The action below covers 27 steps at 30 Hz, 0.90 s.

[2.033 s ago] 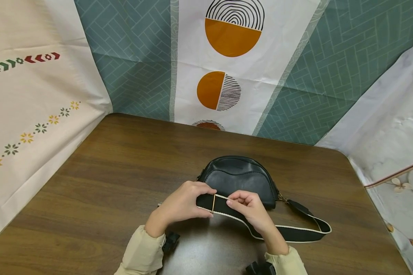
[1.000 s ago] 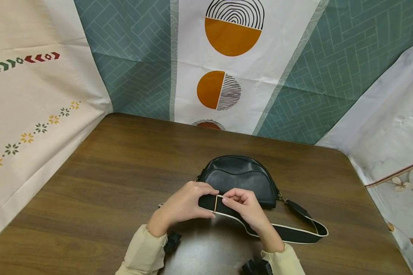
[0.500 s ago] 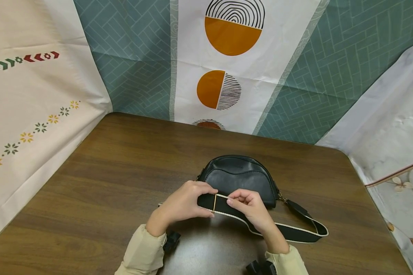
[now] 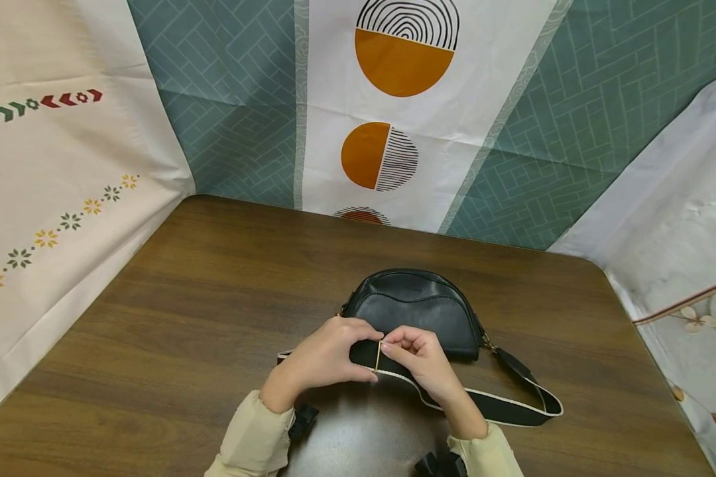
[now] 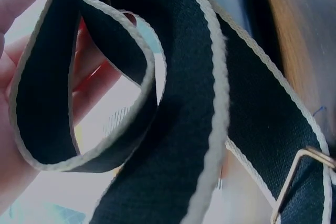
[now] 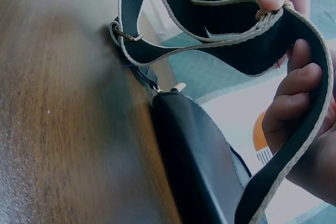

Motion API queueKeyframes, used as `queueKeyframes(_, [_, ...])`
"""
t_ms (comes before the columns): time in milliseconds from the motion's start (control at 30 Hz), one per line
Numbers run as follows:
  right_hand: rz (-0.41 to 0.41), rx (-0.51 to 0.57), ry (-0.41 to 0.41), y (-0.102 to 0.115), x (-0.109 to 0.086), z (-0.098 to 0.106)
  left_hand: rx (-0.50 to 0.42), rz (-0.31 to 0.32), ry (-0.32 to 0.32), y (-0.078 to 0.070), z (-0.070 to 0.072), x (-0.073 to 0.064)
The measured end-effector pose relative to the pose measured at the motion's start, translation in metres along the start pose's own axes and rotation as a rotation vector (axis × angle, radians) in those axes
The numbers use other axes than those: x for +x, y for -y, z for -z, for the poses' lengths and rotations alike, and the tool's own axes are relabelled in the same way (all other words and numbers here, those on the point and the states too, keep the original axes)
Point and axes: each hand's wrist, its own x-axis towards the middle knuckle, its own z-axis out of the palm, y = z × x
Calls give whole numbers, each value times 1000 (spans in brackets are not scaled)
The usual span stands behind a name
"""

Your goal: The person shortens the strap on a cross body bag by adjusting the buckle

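Bag: a black, half-round bag (image 4: 417, 315) is set on the brown wooden table (image 4: 215, 285), just beyond both hands; only one end of it is caught by the right wrist view.
Strap: a black strap (image 4: 507, 409) with cream edges is held up in front of the bag, and its slack is looped out to the right, as shown by the head view.
Left hand: the strap is gripped by the left hand (image 4: 331, 354) across its width at the gold bar (image 4: 378, 356), with thumb and fingers set at opposite edges.
Right hand: the strap's upper edge is pinched between thumb and forefinger of the right hand (image 4: 420, 358), right beside the gold bar; the other fingers are seen curled in the right wrist view.
Loop by the palm: a curled strap loop (image 5: 44, 93), largely hidden from the head view by the left hand, is shown in the left wrist view.
Buckles: a thin gold buckle (image 5: 294, 182) is shown at the lower right of the left wrist view; a gold buckle (image 6: 125, 35) is shown near the bag's end in the right wrist view. Whether they are the same cannot be told.
Right-side clasp: the bag's gold clasp (image 4: 486, 342) is shown in the head view, joined to the strap's end.
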Motion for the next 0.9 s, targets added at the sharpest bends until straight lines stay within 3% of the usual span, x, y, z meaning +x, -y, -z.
queueKeyframes(467, [-53, -15, -12, -1, -6, 8, -8, -16, -25, 2, 2, -3])
queueKeyframes(900, [-41, -25, -41, -4, -15, 18, -15, 2, -33, 5, 4, -6])
